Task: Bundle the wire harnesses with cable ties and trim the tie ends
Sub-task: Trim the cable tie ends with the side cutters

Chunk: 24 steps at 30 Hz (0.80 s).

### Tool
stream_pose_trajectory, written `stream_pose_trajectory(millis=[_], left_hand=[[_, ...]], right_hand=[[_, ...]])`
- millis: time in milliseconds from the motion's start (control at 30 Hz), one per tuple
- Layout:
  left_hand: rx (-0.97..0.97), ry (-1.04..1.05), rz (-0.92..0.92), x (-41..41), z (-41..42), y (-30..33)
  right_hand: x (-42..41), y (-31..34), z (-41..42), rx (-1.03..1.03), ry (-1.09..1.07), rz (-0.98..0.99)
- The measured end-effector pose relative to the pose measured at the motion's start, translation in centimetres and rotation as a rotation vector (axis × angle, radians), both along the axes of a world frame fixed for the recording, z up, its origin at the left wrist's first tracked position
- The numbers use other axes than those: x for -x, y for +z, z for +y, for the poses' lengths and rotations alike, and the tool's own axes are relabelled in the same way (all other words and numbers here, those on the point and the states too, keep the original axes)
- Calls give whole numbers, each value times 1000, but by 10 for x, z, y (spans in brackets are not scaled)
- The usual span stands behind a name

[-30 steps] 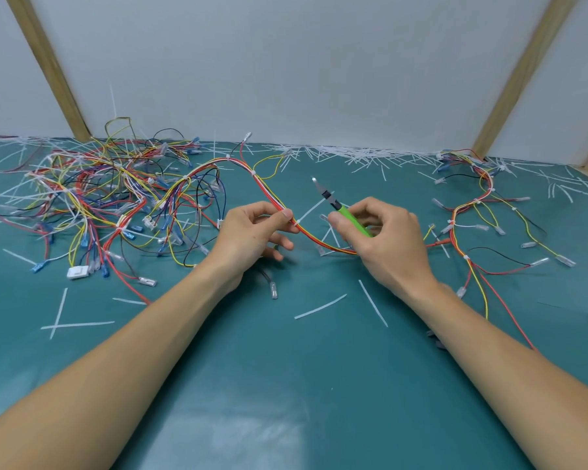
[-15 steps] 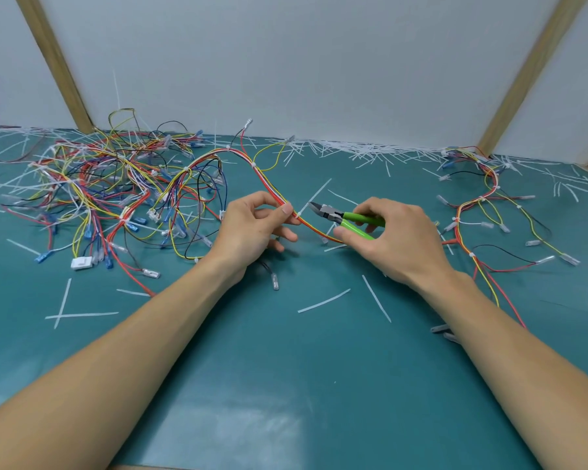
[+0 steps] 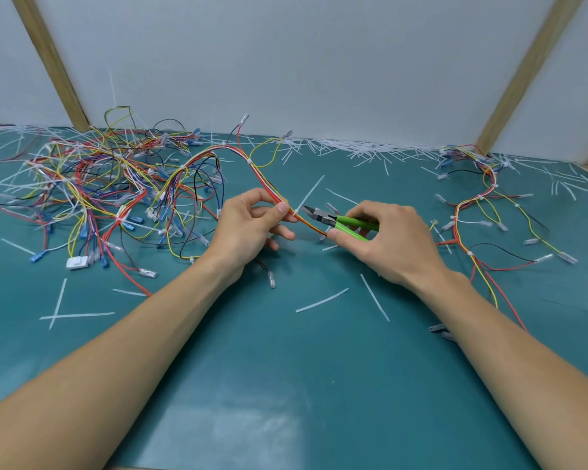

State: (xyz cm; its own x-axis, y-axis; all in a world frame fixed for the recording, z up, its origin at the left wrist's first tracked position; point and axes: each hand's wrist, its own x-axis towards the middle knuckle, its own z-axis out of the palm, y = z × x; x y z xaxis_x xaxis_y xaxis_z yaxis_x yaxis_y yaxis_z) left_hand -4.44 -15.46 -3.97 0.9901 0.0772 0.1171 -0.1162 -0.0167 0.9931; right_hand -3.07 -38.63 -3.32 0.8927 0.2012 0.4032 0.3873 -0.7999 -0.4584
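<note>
My left hand (image 3: 252,228) pinches a red, orange and yellow wire harness (image 3: 262,178) between thumb and forefinger at mid-table. A white cable tie (image 3: 308,195) sticks up and to the right from the harness just beside that pinch. My right hand (image 3: 391,242) grips green-handled flush cutters (image 3: 340,222). Their jaws point left, slightly parted, with the tips right next to the base of the tie. The harness runs on under my right hand and out to the right.
A tangled pile of harnesses (image 3: 99,191) fills the back left. Another harness (image 3: 479,212) lies at the right. Cut tie ends (image 3: 321,300) litter the green mat (image 3: 286,385), thickest along the back wall (image 3: 353,147). Wooden posts stand at the back corners.
My right hand swung the cutters down from pointing up and back to pointing left, and their tips moved up to the tie beside my left thumb. My left hand kept its pinch.
</note>
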Motion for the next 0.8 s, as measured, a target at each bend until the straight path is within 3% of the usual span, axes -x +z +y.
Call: stream_pose_trajectory(millis=[800], left_hand=[[-45,-25,-59,0,-3,-3]], right_hand=[[0,2,2,-168,135,136]])
